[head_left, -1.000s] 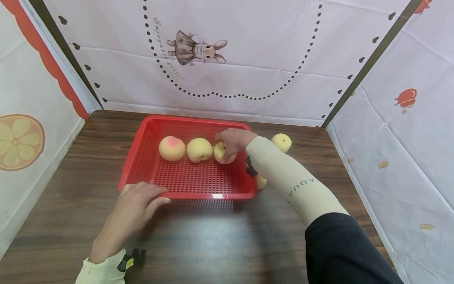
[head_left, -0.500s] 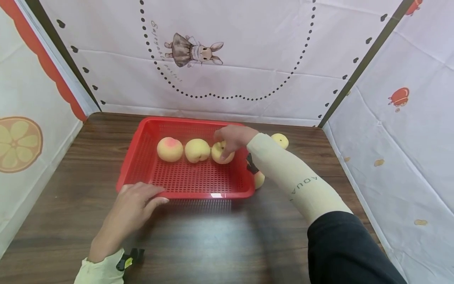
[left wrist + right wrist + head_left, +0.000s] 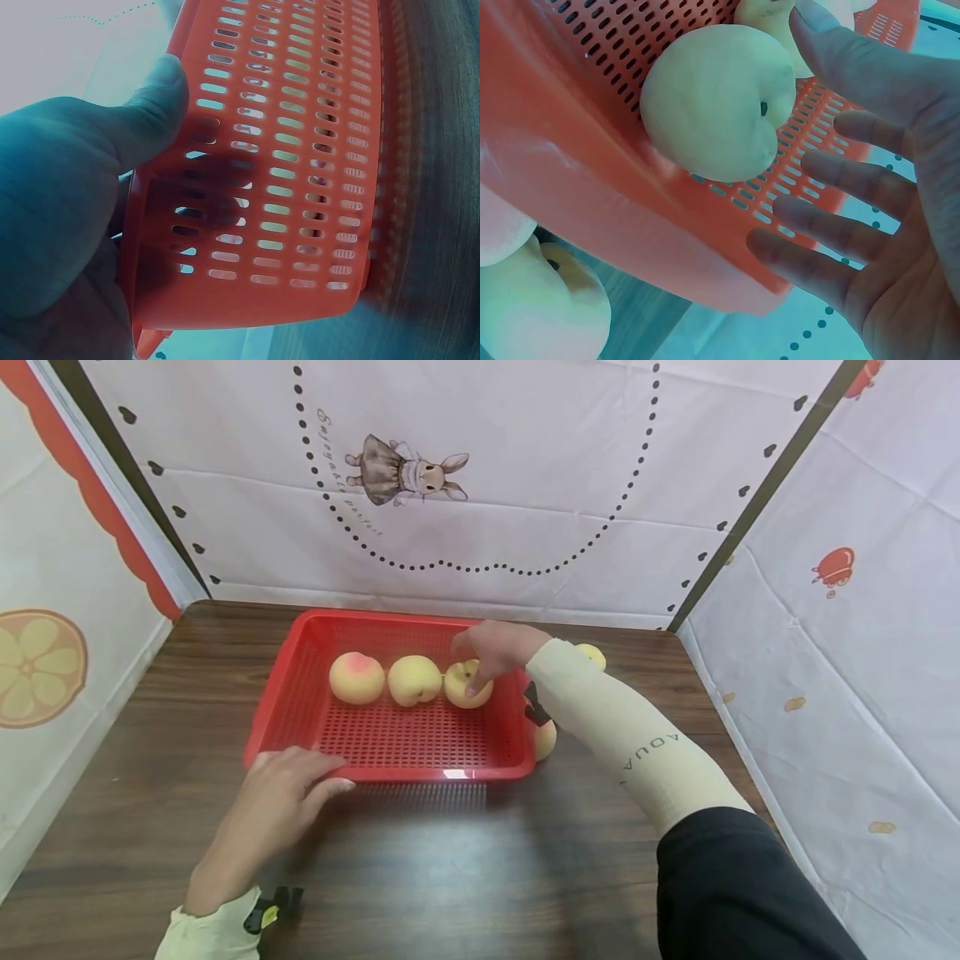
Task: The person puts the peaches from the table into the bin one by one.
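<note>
A red plastic basket [image 3: 412, 772] with slotted walls stands on the table, three yellow peaches in a row inside it: the left peach [image 3: 357, 678], the middle peach [image 3: 415, 681] and the right peach [image 3: 468, 685]. My left hand [image 3: 277, 797] grips the basket's near left rim; in the left wrist view its thumb [image 3: 154, 105] lies outside the wall, with the other fingers behind. My right hand [image 3: 501, 647] hovers over the right peach. From the right wrist, the fingers are spread and bent a little, with a gap between them and the peach [image 3: 716, 105].
Outside the basket's right side, a peach [image 3: 545, 741] lies against the wall, partly hidden. Another peach [image 3: 592, 656] is farther back, half covered by the right sleeve [image 3: 607, 718]. Printed cloth walls [image 3: 525, 468] enclose the brown wooden table [image 3: 435, 877] at the back and sides.
My right hand has risen very slightly over the right peach. The left hand keeps its hold on the rim, and the head view has shifted a little.
</note>
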Demonstrator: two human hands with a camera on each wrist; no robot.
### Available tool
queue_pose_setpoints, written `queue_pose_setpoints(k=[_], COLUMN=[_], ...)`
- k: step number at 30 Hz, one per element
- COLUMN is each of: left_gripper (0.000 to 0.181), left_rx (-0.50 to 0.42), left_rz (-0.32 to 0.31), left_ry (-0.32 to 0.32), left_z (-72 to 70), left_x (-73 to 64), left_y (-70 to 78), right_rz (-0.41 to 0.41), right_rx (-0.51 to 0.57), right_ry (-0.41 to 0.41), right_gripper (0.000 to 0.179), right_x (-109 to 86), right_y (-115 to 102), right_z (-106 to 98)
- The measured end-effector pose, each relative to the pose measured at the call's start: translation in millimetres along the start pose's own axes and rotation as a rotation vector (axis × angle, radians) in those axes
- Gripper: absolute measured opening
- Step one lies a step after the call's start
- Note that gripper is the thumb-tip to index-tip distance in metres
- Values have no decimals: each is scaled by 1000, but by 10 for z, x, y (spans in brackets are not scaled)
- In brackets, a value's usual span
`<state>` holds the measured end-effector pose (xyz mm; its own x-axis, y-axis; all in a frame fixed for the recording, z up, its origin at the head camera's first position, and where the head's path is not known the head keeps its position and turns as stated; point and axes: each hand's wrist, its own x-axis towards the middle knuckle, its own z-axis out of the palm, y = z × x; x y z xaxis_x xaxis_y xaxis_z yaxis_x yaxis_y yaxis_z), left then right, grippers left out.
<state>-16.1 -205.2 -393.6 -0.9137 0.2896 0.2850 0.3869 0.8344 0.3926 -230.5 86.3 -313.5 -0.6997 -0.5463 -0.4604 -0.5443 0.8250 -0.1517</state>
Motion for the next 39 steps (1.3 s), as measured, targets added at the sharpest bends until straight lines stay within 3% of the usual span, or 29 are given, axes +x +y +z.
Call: queue_pose_setpoints(k=[10,24,33,39], left_gripper=[37,39,38,38], left_rx=[-1,-8,2,3], left_rz=[-19,-49,-18,-26], left_ry=[-20,-57,-13,-15], left_z=[8,3,6,-1], left_x=[-3,-13,-1,0], left_y=[3,-7,-8,7], right_rz=[3,-55,-47,-72], right_rx=[24,31,80,74], right_ry=[3,57,107,161], right_gripper=[77,69,65,63], right_x=[-49,-230,-414,-541], right_y=[42,145,248,433], right_z=[-29,-71,-134,-127])
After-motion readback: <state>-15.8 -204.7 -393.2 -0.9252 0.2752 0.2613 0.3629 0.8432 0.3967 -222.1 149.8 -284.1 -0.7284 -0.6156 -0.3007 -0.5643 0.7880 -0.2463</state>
